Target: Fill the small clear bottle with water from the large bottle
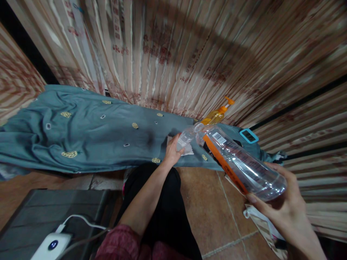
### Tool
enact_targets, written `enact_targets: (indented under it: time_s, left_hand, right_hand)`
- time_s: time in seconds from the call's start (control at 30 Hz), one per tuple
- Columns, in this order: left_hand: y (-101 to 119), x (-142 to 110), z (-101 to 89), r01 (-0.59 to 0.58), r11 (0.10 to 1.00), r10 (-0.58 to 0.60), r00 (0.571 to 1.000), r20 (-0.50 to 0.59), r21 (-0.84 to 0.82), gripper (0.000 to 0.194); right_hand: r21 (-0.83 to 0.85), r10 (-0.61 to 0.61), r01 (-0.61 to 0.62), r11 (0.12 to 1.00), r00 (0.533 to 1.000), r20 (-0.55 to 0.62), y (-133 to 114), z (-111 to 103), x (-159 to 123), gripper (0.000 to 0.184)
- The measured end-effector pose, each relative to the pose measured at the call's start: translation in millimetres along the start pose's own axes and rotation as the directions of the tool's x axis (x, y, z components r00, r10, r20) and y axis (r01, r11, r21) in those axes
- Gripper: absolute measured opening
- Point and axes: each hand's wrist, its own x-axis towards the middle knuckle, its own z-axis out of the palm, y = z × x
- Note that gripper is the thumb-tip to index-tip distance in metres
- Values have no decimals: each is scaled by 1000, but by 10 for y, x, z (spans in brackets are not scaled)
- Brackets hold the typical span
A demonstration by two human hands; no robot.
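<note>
My right hand [287, 206] grips the base of a large clear plastic bottle [244, 166] with an orange and black label. The bottle is tilted, its neck pointing left and away from me. At its mouth is the neck of a small clear bottle [188, 135], held in my left hand [172, 151]. The two mouths look close together; I cannot tell whether they touch. Under the small bottle lies a piece of white tissue [188, 150]. Just behind the necks is an orange pump bottle [215, 116] with amber liquid.
A grey-green cloth [108, 126] with pineapple prints covers the long surface before me. A small blue-framed digital display [248, 136] is at its right. Pleated curtains [168, 54] hang behind. At lower left, a white power bank [51, 247] with a cable rests on a grey stool [62, 202].
</note>
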Motion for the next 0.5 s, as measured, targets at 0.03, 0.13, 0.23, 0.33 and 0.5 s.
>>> enact_targets:
  time_s: [0.03,0.13,0.23,0.33,0.5]
  left_hand:
    - [-2,0,0,-4,1000,4,1000,0,4,80]
    - [-16,3,4,-21,1000,22,1000,-12,11,80]
    - [-42,8,16,-41,999,41,999,-20,3,80]
    - [-66,12,31,-51,999,51,998,-29,-4,82]
    - [-75,10,41,-38,999,38,999,-32,2,80]
  right_hand:
    - [1,-1,1,1000,1000,-1,-3,1,2,81]
    - [-11,-15,15,1000,1000,-7,-9,3,11,80]
    - [-31,-21,20,999,1000,-6,-6,4,12,80]
    - [-40,-33,32,999,999,-6,2,7,8,80]
    - [-38,-46,45,998,999,-6,18,7,9,79]
